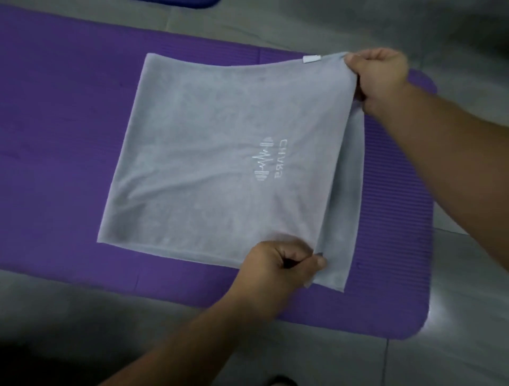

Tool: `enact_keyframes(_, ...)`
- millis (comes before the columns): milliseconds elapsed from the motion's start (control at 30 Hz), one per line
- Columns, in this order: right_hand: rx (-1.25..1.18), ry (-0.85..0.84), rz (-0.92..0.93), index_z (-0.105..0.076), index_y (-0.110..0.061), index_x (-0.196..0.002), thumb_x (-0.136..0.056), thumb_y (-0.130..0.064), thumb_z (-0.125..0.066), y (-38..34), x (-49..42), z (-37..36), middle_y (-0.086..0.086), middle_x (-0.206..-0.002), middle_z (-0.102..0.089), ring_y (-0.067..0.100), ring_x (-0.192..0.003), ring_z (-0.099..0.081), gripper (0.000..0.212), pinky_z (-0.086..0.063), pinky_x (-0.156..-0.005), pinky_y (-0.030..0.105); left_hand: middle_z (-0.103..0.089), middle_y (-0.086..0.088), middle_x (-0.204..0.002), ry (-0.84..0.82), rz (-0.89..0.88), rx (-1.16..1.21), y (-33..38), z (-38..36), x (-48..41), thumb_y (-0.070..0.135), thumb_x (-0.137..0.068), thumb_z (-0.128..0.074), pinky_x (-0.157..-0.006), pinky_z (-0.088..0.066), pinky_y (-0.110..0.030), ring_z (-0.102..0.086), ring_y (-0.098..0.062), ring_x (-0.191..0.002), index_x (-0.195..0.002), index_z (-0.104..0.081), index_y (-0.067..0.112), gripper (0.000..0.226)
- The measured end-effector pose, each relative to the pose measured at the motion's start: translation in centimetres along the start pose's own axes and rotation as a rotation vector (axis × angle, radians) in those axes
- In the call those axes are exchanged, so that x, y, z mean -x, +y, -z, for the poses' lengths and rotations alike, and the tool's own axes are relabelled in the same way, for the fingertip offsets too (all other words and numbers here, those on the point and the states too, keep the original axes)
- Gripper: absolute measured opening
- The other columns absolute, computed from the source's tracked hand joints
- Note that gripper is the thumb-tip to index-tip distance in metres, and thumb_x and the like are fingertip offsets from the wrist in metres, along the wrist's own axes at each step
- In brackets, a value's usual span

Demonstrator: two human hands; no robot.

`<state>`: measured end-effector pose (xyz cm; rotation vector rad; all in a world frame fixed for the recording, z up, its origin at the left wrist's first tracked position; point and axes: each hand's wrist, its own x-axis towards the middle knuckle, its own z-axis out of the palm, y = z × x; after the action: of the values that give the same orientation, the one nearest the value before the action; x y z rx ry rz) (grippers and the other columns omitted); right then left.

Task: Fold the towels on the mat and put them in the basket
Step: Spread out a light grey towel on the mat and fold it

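Note:
A light grey towel (209,154) with a white embroidered logo lies on the purple mat (55,132), folded over on itself so a lower layer shows along its right side. My right hand (377,74) pinches the far right corner of the top layer, near a small white tag (312,59). My left hand (278,264) pinches the near right corner of that same layer. The held edge is lifted slightly off the lower layer. No basket is in view.
The mat's right end (399,275) lies on grey floor tiles (454,316). A dark blue object (176,2) peeks in at the top edge. Something dark (281,380) shows at the bottom edge.

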<state>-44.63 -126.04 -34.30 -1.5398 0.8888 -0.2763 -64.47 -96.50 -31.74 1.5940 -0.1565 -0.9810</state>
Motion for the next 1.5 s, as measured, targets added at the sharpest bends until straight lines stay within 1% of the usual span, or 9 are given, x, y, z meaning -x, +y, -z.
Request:
enact_keyframes(67, 0.031, 0.029, -0.019, -0.065, -0.016, -0.073, -0.081, -0.015, -0.082, 1.7, -0.4, 1.8, 0.004, -0.072, -0.068, 0.010, -0.053, -0.061, 0.018, -0.048, -0.048, 0.022, -0.060, 0.005, -0.066, -0.032, 0.020, -0.145, -0.6, -1.7, -0.4, 0.023, -0.095, -0.072, -0.067, -0.045, -0.023, -0.058, -0.011, -0.063, -0.060, -0.065, 0.009, 0.038)
enact_keyframes(300, 0.199, 0.053, -0.029, -0.060, -0.023, -0.071, -0.083, -0.023, -0.081, 6.1, -1.7, 4.1, -0.002, -0.080, -0.069, 0.015, -0.075, -0.068, 0.024, -0.061, -0.064, 0.032, -0.066, -0.002, -0.063, 0.053, 0.172, -0.484, -3.2, -5.8, -1.7, 0.045, -0.094, -0.068, -0.065, -0.054, -0.036, -0.063, -0.019, -0.061, -0.067, -0.068, 0.012, 0.043)
enact_keyframes(500, 0.153, 0.190, 0.167, -0.050, -0.026, -0.075, -0.090, -0.020, -0.070, 6.9, -2.5, 4.1, -0.005, -0.079, -0.063, 0.002, -0.069, -0.058, 0.025, -0.053, -0.072, 0.017, -0.067, 0.002, -0.066, 0.070, 0.005, -0.589, -3.9, -7.2, -2.3, 0.061, -0.088, -0.056, -0.064, -0.053, -0.035, -0.062, -0.013, -0.060, -0.070, -0.069, 0.014, 0.052)
enact_keyframes(833, 0.369, 0.068, 0.257, -0.063, -0.019, -0.099, -0.087, -0.021, -0.071, 8.6, -3.4, 5.4, -0.010, -0.085, -0.063, 0.004, -0.077, -0.062, 0.014, -0.053, -0.068, 0.014, -0.045, 0.009, -0.047, 0.082, 0.075, -0.745, -5.2, -9.4, -4.5, 0.053, -0.096, -0.060, -0.050, -0.035, -0.020, -0.047, -0.009, -0.044, -0.053, -0.045, 0.026, 0.053)
enact_keyframes(967, 0.355, 0.122, 0.247, -0.064, -0.020, -0.092, -0.086, -0.019, -0.069, 8.8, -3.4, 5.8, -0.008, -0.081, -0.067, 0.007, -0.078, -0.068, 0.008, -0.059, -0.072, 0.022, -0.057, 0.009, -0.055, 0.057, 0.021, -0.812, -5.7, -9.9, -4.6, 0.054, -0.096, -0.060, -0.056, -0.051, -0.026, -0.056, -0.008, -0.051, -0.067, -0.062, 0.021, 0.044)
enact_keyframes(1100, 0.319, 0.120, 0.194, -0.067, -0.019, -0.095, -0.087, -0.019, -0.071, 8.7, -3.3, 5.8, -0.011, -0.079, -0.068, 0.004, -0.077, -0.068, 0.009, -0.060, -0.077, 0.025, -0.057, 0.012, -0.050, 0.032, 0.100, -0.692, -5.2, -9.8, -4.9, 0.051, -0.095, -0.063, -0.054, -0.046, -0.023, -0.056, -0.007, -0.049, -0.057, -0.060, 0.021, 0.048)
enact_keyframes(1267, 0.465, -0.008, 0.286, -0.064, -0.011, -0.114, -0.085, -0.025, -0.077, 8.4, -2.2, 6.2, -0.009, -0.091, -0.063, 0.000, -0.078, -0.059, 0.035, -0.045, -0.069, 0.003, -0.070, 0.000, -0.069, 0.154, 0.180, -0.273, -3.1, -5.6, -5.9, 0.044, -0.094, -0.070, -0.066, -0.060, -0.036, -0.067, -0.012, -0.064, -0.075, -0.070, 0.015, 0.034)
enact_keyframes(1400, 0.682, 0.001, 0.366, -0.058, -0.013, -0.129, -0.092, -0.034, -0.068, 8.5, -1.1, 6.1, 0.009, -0.129, -0.056, 0.021, -0.118, -0.054, 0.044, -0.044, -0.101, 0.025, -0.072, 0.006, -0.074, 0.500, 0.002, -0.338, -2.3, 2.5, -7.6, 0.035, -0.088, -0.074, -0.073, -0.058, -0.036, -0.066, -0.011, -0.069, -0.081, -0.071, 0.018, 0.018)
enact_keyframes(1500, 0.991, 0.022, 0.452, -0.055, -0.017, -0.136, -0.099, -0.042, -0.051, 8.8, 0.8, 5.2, 0.015, -0.150, -0.041, 0.037, -0.136, -0.036, 0.045, -0.037, -0.109, 0.048, -0.067, -0.001, -0.119, 0.605, -0.078, -0.734, -1.2, 9.5, -8.6, 0.034, -0.096, -0.064, -0.099, -0.052, -0.043, -0.065, -0.020, -0.107, -0.111, -0.070, 0.022, 0.020)
